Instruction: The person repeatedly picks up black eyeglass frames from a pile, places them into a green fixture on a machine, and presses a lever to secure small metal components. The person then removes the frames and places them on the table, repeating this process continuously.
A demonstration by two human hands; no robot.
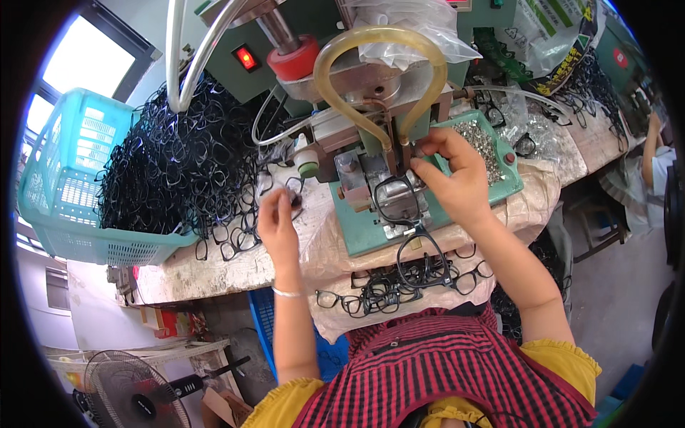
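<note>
My right hand (457,167) is at the press tooling (391,153), thumb and index finger pinched together. What lies between the fingertips is too small to make out. Just below the thumb, a black eyeglass frame (422,258) leans in the metal fixture (407,227). One rim is up by the tooling and the other hangs toward me, past the green base plate. To the left, my left hand (278,225) is raised over the table with its fingers curled together. Something small and dark shows at its fingertips, but I cannot tell whether it is held.
A teal basket (53,232) and a big heap of black eyeglass frames (182,153) fill the left side. Right of the fixture sits a green tray (510,182) of small metal parts. Several frames (385,294) lie at the front edge. A fan (135,392) stands lower left.
</note>
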